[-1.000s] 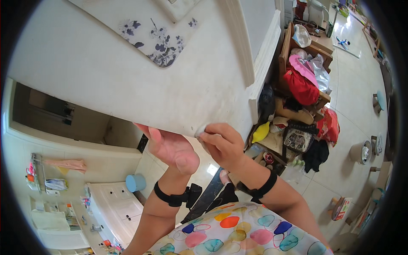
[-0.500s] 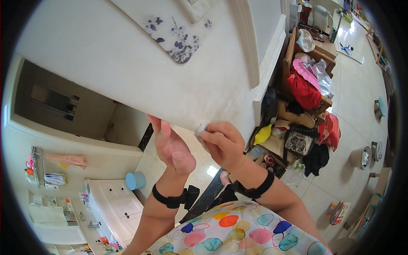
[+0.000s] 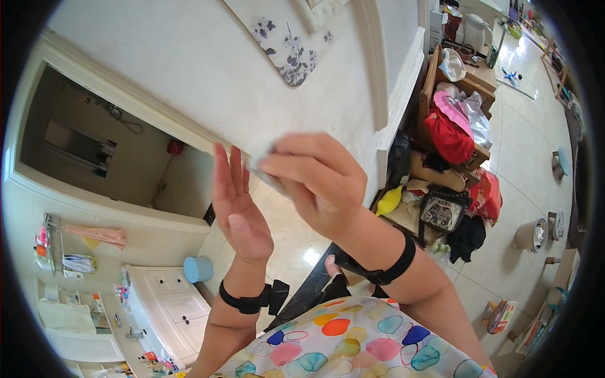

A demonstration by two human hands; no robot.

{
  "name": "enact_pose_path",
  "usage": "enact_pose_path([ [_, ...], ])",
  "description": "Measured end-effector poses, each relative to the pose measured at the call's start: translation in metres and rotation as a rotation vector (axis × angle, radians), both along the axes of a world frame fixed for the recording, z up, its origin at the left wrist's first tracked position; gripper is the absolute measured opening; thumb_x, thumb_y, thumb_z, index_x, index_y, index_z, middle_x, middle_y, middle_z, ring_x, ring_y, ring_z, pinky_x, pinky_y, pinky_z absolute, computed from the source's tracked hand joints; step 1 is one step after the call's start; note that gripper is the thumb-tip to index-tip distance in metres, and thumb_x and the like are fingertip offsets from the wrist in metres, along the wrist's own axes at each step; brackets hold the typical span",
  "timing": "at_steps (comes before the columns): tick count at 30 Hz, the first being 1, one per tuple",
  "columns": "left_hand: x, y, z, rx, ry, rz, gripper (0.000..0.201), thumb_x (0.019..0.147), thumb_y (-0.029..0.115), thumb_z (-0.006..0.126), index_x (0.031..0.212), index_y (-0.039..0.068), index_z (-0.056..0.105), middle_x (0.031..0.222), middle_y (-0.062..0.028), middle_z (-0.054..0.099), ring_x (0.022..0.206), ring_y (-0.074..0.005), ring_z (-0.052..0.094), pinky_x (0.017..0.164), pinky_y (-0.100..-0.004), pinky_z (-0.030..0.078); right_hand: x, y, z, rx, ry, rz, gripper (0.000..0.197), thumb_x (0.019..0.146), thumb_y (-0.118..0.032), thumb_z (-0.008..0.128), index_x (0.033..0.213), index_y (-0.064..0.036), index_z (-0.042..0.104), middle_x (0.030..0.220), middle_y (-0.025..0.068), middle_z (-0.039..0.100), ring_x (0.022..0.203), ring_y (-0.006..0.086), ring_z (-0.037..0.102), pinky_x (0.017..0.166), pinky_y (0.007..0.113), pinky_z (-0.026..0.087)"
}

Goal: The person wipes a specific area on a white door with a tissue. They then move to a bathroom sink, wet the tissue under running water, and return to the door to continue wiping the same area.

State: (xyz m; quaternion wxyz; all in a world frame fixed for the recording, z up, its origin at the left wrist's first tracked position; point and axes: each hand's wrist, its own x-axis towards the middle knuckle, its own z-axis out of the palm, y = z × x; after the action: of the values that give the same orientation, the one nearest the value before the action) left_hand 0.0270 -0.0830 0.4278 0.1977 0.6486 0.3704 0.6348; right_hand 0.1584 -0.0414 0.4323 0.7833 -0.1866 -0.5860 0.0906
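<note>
My left hand (image 3: 241, 211) is raised with its fingers stretched out and its palm toward my right hand, beside the edge of the white wall (image 3: 220, 82). It holds nothing. My right hand (image 3: 321, 176) pinches a small grey-white piece (image 3: 255, 164) between thumb and fingers, close to the wall's edge. Motion blur and the fingers hide most of the piece, so its kind cannot be told. Higher on the wall is a pale panel (image 3: 295, 60) with dark floral print. Each forearm wears a black strap.
A dark doorway (image 3: 120, 145) opens at the left. Below it stand a white cabinet (image 3: 167, 299) and a blue bucket (image 3: 199, 269). To the right, a wooden bench (image 3: 463, 82) carries bags, with a yellow object (image 3: 389, 201) beside it. Farther right are a bin (image 3: 532, 235) and stools.
My right hand has moved up and left with the grey-white piece, nearer my left hand. The left hand has shifted slightly left and up, its fingers straighter. The view has turned a little.
</note>
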Motion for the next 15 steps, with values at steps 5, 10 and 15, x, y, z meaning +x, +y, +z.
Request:
enact_pose_path([
  [5, 0.004, 0.001, -0.011, -0.048, 0.25, -0.034, 0.073, 0.095, 0.051, 0.033, 0.147, 0.001, 0.019, 0.156, -0.0152, 0.011, 0.143, -0.0292, 0.014, 0.112, -0.0495, 0.017, 0.01, -0.029, -0.082, -0.36, -0.055, 0.011, 0.028, 0.064, 0.008, 0.072, 0.088, -0.0071, 0.069, 0.087, 0.0073, 0.064, 0.073, 0.0216, 0.062, 0.061, 0.029, 0.05],
  [10, -0.002, 0.001, -0.018, -0.003, 0.267, -0.073, 0.064, 0.098, 0.039, 0.03, 0.146, -0.003, 0.021, 0.154, -0.0202, 0.01, 0.143, -0.0328, 0.012, 0.112, -0.0475, 0.019, 0.01, -0.029, -0.069, -0.39, 0.07, -0.007, 0.024, 0.069, 0.007, 0.072, 0.087, -0.0077, 0.069, 0.087, 0.0068, 0.064, 0.072, 0.0204, 0.062, 0.06, 0.028, 0.05],
  [15, -0.015, -0.006, -0.032, -0.074, 0.319, 0.02, 0.061, 0.099, 0.035, 0.031, 0.144, -0.004, 0.023, 0.153, -0.0202, 0.015, 0.14, -0.0314, 0.022, 0.11, -0.0417, 0.024, -0.004, 0.004, 0.025, -0.019, 0.128, 0.063, 0.026, 0.068, 0.009, 0.069, 0.088, -0.0057, 0.069, 0.085, 0.0079, 0.063, 0.073, 0.018, 0.061, 0.061, 0.026, 0.048],
])
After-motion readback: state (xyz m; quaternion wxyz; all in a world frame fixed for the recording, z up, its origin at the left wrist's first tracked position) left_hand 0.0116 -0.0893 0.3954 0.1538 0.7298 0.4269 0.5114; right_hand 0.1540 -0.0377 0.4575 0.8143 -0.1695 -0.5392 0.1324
